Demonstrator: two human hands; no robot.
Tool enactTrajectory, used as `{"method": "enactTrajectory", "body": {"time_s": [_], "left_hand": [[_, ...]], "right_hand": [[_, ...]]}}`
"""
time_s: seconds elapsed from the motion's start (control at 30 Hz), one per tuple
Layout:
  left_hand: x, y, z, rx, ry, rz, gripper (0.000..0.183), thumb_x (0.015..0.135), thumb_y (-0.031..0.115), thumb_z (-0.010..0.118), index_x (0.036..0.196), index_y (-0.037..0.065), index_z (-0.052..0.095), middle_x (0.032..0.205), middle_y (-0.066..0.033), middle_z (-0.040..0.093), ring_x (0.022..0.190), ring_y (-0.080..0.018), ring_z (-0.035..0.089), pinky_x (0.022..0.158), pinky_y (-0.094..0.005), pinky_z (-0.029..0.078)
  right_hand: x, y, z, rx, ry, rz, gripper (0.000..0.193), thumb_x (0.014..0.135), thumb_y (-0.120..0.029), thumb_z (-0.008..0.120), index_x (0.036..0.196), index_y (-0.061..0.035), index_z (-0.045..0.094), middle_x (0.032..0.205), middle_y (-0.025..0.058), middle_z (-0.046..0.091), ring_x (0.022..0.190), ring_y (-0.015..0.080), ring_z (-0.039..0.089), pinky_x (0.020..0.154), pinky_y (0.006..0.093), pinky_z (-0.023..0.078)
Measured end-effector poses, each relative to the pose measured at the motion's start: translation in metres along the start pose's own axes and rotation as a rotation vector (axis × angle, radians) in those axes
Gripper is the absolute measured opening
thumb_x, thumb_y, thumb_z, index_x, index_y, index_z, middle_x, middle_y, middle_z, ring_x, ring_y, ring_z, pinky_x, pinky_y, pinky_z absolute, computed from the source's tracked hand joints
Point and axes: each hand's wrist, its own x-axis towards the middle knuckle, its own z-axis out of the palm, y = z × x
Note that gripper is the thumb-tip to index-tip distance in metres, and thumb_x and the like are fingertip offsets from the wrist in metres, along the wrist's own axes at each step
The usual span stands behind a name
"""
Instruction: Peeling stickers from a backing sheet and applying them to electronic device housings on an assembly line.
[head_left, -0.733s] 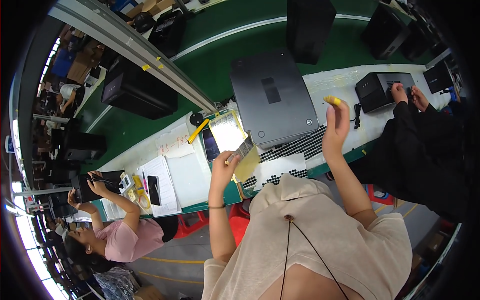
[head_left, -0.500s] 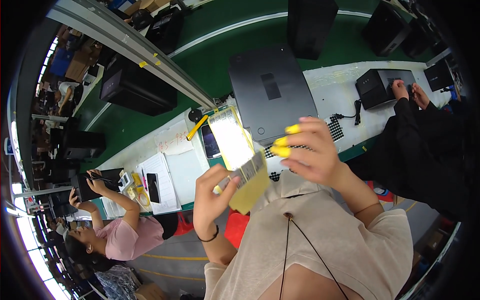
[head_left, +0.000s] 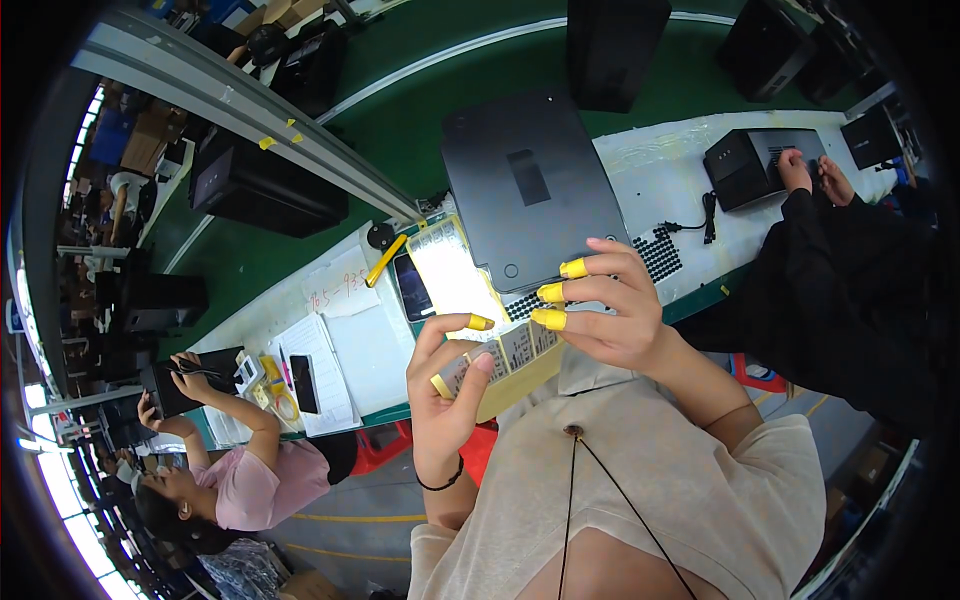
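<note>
My left hand [head_left: 440, 400] is closed on one end of a yellow-backed label sheet [head_left: 520, 380], its thumb on the face. Printed white labels run along the sheet's upper edge. A yellow finger cot covers the raised index fingertip. My right hand [head_left: 610, 310] is at the sheet's other end, fingers stretched and apart, several tipped with yellow cots. Its lowest fingertip is close to the upper edge; whether it touches, I cannot tell, and the thumb is mostly hidden. Beyond the hands lies a large dark grey casing [head_left: 535, 200]. Left of it rests another label sheet [head_left: 450, 280], glaring with light.
A phone [head_left: 412, 287] and a yellow cutter [head_left: 385, 260] lie left of the bright sheet. Small black round pads [head_left: 655, 255] and a coiled cable [head_left: 707, 215] are rightward. A metal post [head_left: 270, 120] slants across. Co-workers handle black boxes [head_left: 745, 170] on both sides.
My left hand's index finger has lifted off the label sheet. The sheet has turned flatter, showing its label row, and its far end is now close to my right fingers.
</note>
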Motion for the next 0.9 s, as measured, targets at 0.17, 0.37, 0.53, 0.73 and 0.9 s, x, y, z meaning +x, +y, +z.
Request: {"method": "enactTrajectory", "body": {"time_s": [0.17,0.37,0.53,0.73,0.9], "left_hand": [[0.008,-0.008,0.001,-0.088,0.053,-0.050,0.009,0.084,0.004,0.062,0.082,-0.005,0.062,0.110,-0.0111,0.056,0.089,-0.0149,0.055,0.075,-0.0252,0.043],[0.017,-0.004,-0.005,-0.036,0.017,0.007,0.006,0.083,0.000,0.060,0.084,-0.006,0.062,0.112,-0.0149,0.060,0.091,-0.0178,0.059,0.077,-0.0273,0.046],[0.024,0.000,0.001,-0.032,-0.107,0.036,0.008,0.082,-0.004,0.059,0.088,-0.007,0.062,0.108,-0.0182,0.066,0.088,-0.0196,0.064,0.075,-0.0281,0.049],[0.024,-0.002,0.003,-0.159,-0.087,-0.016,0.006,0.085,-0.002,0.058,0.087,-0.007,0.061,0.100,-0.0161,0.068,0.081,-0.0170,0.063,0.071,-0.0258,0.048],[0.027,-0.007,0.003,-0.169,-0.082,0.007,0.007,0.086,-0.001,0.057,0.088,-0.007,0.061,0.100,-0.0163,0.068,0.080,-0.0162,0.063,0.070,-0.0255,0.048]], "right_hand": [[0.002,0.008,0.001,0.000,-0.016,0.013,0.024,0.060,-0.010,0.078,0.083,-0.0146,0.074,0.100,0.0004,0.064,0.099,0.0228,0.056,0.099,0.0484,0.044],[0.011,0.013,0.002,0.085,0.015,0.087,0.022,0.063,-0.011,0.079,0.084,-0.0149,0.073,0.099,0.0002,0.064,0.099,0.0225,0.057,0.097,0.0473,0.044],[0.022,0.017,0.000,0.075,-0.054,0.053,0.022,0.064,-0.012,0.079,0.086,-0.0142,0.074,0.097,-0.0006,0.063,0.097,0.0220,0.057,0.096,0.0473,0.045],[0.019,0.020,0.000,0.040,-0.029,-0.005,0.024,0.061,-0.013,0.079,0.084,-0.0132,0.073,0.099,-0.0004,0.064,0.097,0.0220,0.057,0.097,0.0481,0.045],[0.018,0.024,0.002,0.060,-0.012,0.008,0.023,0.057,-0.011,0.078,0.079,-0.0126,0.071,0.099,0.0007,0.065,0.097,0.0229,0.058,0.098,0.0494,0.044]]}}
